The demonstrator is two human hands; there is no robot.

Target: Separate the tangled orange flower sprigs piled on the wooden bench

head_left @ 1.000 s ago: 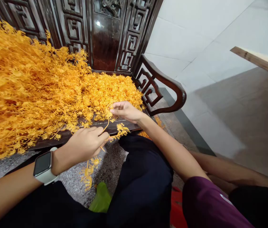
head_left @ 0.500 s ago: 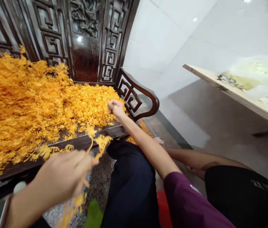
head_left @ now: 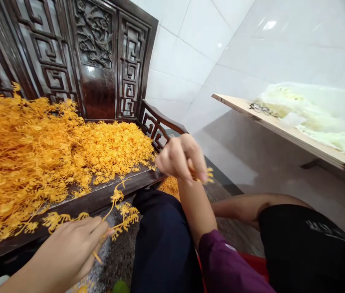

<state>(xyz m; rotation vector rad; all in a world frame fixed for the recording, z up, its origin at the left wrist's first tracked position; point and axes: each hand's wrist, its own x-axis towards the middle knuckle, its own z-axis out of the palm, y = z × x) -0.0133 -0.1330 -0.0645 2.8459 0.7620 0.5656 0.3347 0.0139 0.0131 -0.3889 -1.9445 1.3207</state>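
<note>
My left hand (head_left: 73, 246) is closed around thin orange plastic flower stems (head_left: 123, 217), whose frilly tips stick out above and to the right of the fingers. My right hand (head_left: 181, 156) is raised near the bench's armrest, fingers curled in. A small frilly orange plastic flower piece (head_left: 210, 175) pokes out past its fingertips; the rest is hidden in the grip. On the dark wooden bench (head_left: 99, 199) lies a large tangled heap of orange plastic flower stems (head_left: 22, 150). Beside it, towards the armrest, is a lower pile of loose orange flower pieces (head_left: 114, 148).
The carved armrest (head_left: 163, 116) closes the bench's right end. More orange pieces (head_left: 170, 187) lie below it. At right, a wooden board (head_left: 233, 103) carries eyeglasses (head_left: 260, 108) and pale yellowish material in clear plastic (head_left: 321, 118). Another person's arm (head_left: 239, 207) and black clothing are close by.
My right hand has moved from over the loose pile to the right and nearer me, and an orange piece now shows in it. My left hand still grips the stems. The view has shifted.
</note>
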